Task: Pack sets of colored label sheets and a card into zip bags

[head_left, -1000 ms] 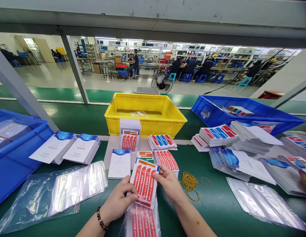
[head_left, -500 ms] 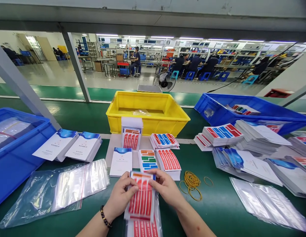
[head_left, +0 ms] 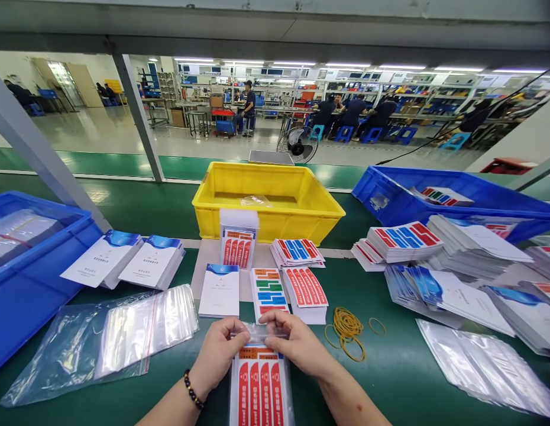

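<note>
A clear plastic zip bag (head_left: 261, 333) lies in front of me with its top edge toward the back. Inside it, a sticker sheet (head_left: 259, 387) shows red strips below an orange row. My left hand (head_left: 220, 349), with a beaded bracelet at the wrist, pinches the bag's top left corner. The right corner is gripped between thumb and fingers of my right hand (head_left: 297, 344). Just beyond the hands sit a white booklet (head_left: 219, 291), a multicoloured sticker sheet (head_left: 269, 291) and a stack of red stickers (head_left: 305, 294).
A yellow bin (head_left: 266, 220) stands behind the stacks. Blue bins flank it, one at left (head_left: 44, 272) and one at right (head_left: 390, 198). Rubber bands (head_left: 347, 325) lie right of my hands. Empty plastic bags (head_left: 146, 331) lie at left. People sit working far behind.
The sticker sheet that was partly above the bag is now down inside it. Both hands have shifted slightly down and onto the bag's top edge.
</note>
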`<state>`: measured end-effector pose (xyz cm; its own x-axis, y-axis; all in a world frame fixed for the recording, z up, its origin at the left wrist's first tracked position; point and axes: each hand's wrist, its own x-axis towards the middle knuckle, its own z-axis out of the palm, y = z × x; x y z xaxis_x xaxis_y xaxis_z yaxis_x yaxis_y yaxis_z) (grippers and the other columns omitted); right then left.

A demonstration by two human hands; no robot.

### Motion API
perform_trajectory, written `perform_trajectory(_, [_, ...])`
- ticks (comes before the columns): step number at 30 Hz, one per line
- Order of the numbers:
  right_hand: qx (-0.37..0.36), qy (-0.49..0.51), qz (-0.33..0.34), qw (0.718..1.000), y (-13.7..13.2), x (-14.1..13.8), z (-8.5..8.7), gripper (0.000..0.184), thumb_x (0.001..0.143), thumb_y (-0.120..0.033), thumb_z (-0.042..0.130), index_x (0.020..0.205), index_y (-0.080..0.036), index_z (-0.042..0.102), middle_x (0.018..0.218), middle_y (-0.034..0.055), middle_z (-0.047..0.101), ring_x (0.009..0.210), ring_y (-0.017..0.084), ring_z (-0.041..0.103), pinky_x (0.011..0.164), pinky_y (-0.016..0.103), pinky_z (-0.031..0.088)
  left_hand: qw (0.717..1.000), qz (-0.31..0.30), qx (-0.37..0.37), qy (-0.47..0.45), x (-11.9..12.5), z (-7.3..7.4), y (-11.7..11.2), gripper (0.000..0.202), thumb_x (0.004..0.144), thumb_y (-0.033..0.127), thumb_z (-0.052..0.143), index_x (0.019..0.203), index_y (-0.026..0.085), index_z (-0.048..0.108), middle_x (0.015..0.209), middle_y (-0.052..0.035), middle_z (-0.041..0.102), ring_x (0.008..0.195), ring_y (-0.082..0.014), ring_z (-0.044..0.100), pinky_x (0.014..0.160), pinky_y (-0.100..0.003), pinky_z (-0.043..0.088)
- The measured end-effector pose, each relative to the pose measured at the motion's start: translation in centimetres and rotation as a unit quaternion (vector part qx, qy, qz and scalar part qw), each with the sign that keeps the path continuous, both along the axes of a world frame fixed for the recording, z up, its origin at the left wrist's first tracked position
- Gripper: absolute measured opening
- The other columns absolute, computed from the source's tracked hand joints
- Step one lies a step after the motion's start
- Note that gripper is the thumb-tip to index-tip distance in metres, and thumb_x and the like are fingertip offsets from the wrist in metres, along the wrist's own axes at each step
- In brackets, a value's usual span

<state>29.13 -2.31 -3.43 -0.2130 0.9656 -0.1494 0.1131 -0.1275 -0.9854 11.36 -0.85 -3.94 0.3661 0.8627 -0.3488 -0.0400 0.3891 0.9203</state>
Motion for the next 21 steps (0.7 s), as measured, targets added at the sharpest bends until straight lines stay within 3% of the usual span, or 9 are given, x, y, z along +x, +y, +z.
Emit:
perform_trajectory(2, [-0.013, -0.001, 0.001, 1.000, 0.0, -0.1, 0.0, 0.022, 0.062, -0.018, 0.062, 0.083, -0.016, 0.061, 0.059, -0.0055, 0.051, 0.055, 0.010, 0.046, 0.054, 0.022, 0.037, 1.000, 0.002, 0.019, 0.015, 0.0, -0.1, 0.0, 0.029, 0.063, 0.040, 0.067, 0.057, 0.016, 0.052, 0.058, 0.0013, 0.055, 0.057, -0.0138, 0.050, 0.057, -0.025, 0.037])
perform_trajectory(5, [-0.014, -0.020, 0.009, 1.000, 0.0, -0.2, 0.0, 0.005, 0.065, -0.021, 0.059, 0.066, -0.016, 0.058, 0.058, -0.0032, 0.053, 0.055, 0.011, 0.046, 0.054, 0.022, 0.037, 0.999, -0.009, 0.039, 0.033, -0.1, 0.0, 0.0, 0.028, 0.064, 0.040, 0.066, 0.057, 0.016, 0.052, 0.058, 0.0003, 0.057, 0.058, -0.0147, 0.051, 0.058, -0.025, 0.038])
perform_trajectory(7, [0.003, -0.037, 0.005, 0.999, 0.0, -0.4, 0.0, 0.011, 0.068, -0.022, 0.056, 0.060, -0.016, 0.055, 0.057, -0.0027, 0.053, 0.054, 0.011, 0.046, 0.053, 0.022, 0.036, 0.998, -0.016, 0.048, 0.042, -0.1, 0.1, -0.1, 0.027, 0.065, 0.040, 0.065, 0.058, 0.016, 0.053, 0.059, -0.0005, 0.059, 0.058, -0.0151, 0.052, 0.058, -0.025, 0.038])
perform_trajectory(14, [0.073, -0.119, 0.009, 0.990, -0.5, -1.4, -0.1, 0.012, 0.072, -0.019, 0.053, 0.061, -0.016, 0.055, 0.060, -0.0014, 0.056, 0.058, 0.012, 0.050, 0.055, 0.023, 0.039, 0.995, -0.030, 0.070, 0.064, 0.2, 0.2, -0.2, 0.021, 0.065, 0.033, 0.064, 0.057, 0.015, 0.057, 0.059, -0.0012, 0.060, 0.058, -0.0144, 0.052, 0.058, -0.024, 0.039])
perform_trajectory(19, [0.153, -0.191, 0.032, 0.969, -1.1, -1.8, -0.2, 0.016, 0.078, -0.017, 0.049, 0.063, -0.017, 0.052, 0.064, -0.0010, 0.055, 0.060, 0.013, 0.050, 0.056, 0.023, 0.039, 0.991, -0.043, 0.097, 0.079, 0.5, 0.0, -0.2, 0.019, 0.067, 0.027, 0.062, 0.053, 0.015, 0.056, 0.055, -0.0001, 0.057, 0.054, -0.0124, 0.048, 0.056, -0.023, 0.037])
perform_trajectory(21, [0.171, -0.200, 0.044, 0.964, -1.1, -1.6, -0.2, 0.016, 0.080, -0.017, 0.048, 0.064, -0.018, 0.051, 0.066, -0.0006, 0.055, 0.062, 0.014, 0.052, 0.058, 0.024, 0.040, 0.983, -0.051, 0.134, 0.112, 0.3, 0.3, -0.3, 0.016, 0.068, 0.026, 0.061, 0.057, 0.015, 0.058, 0.059, -0.0013, 0.058, 0.058, -0.0142, 0.050, 0.058, -0.024, 0.038])
